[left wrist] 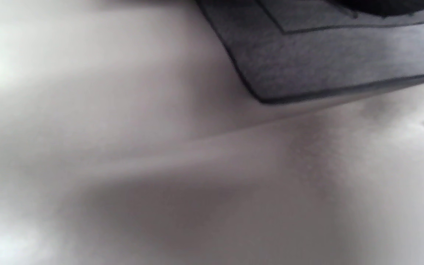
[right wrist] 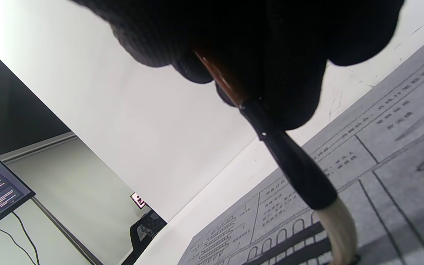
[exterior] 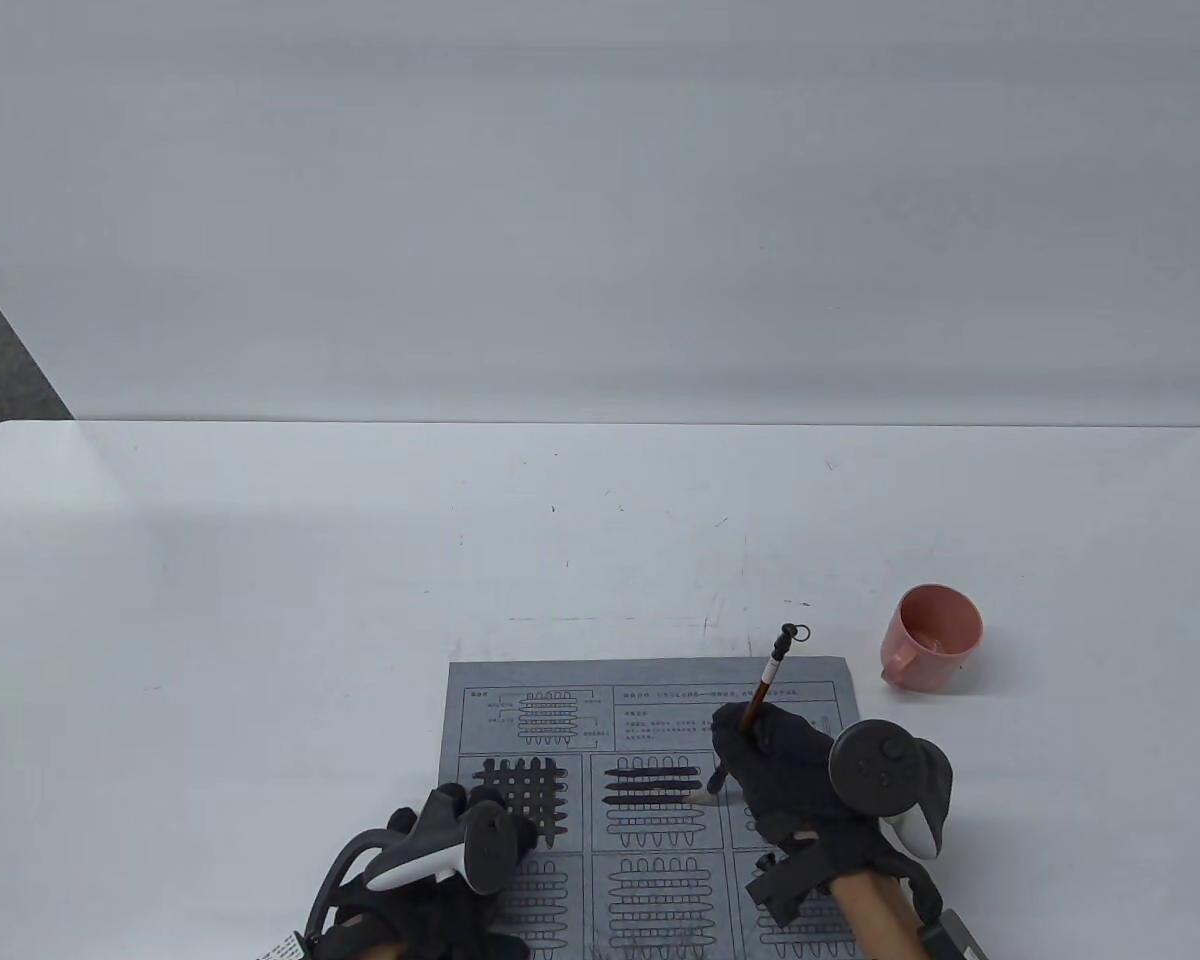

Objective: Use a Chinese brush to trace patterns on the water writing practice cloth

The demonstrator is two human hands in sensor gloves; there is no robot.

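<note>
The water writing cloth (exterior: 650,800) sits flat at the near edge of the white table (exterior: 260,600), grey with a grid of printed loop patterns and a block of small text along its far side. From my remote seat I can see the near-left cell has a dark wet crosshatch over it, and the middle cell next to it has a couple of dark horizontal strokes on its upper rows, the rest of the outlines there are unfilled.

My right hand (exterior: 790,765) grips the brush (exterior: 760,700) with the fingers closed around the brown shaft, handle tilting away toward the far side, hanging loop on top. In the right wrist view the black ferrule pokes out below the glove and the pale bristle tip bends down onto the cloth, right at the end of a dark stroke.

My left hand (exterior: 440,850) rests on the near-left part of the cloth, beside the crosshatched cell. The tracker covers most of it, so I can't tell how the fingers lie. The left wrist view is blurry, just a corner of the cloth with its dark border on the table.

A pink mug (exterior: 932,638) stands on the table off to the right of the cloth, near its far corner, not touching it.
</note>
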